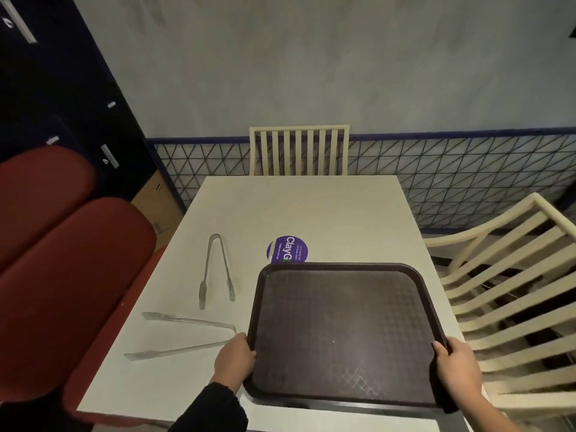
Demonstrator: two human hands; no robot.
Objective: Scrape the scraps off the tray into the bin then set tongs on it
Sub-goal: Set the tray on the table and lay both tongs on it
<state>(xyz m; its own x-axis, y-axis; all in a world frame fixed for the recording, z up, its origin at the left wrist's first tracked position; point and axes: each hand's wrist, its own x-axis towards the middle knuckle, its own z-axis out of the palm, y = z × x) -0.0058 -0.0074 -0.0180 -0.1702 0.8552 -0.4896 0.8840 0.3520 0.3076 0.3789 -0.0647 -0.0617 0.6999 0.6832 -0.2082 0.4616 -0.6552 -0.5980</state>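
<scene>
Head view showed left hand (234,359) and right hand (458,363) clamped on the tray (343,332) edges; lowering it level and flat seemed best before reaching for tongs (216,269).

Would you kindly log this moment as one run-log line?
left hand: grips tray left edge | right hand: grips right edge | tray: no scraps visible | two tongs: on table

We hold one dark brown tray (344,332), bare of scraps, at the near right of a white table (311,207): left hand (234,358) on its left edge, right hand (458,364) on its right edge. Two metal tongs lie left of it: far tongs (216,269) and near tongs (187,335). A purple round sticker (287,249) sits just beyond the tray. Cream slatted chairs stand far (299,149) and right (511,294); red bench (68,275) on the left.
</scene>
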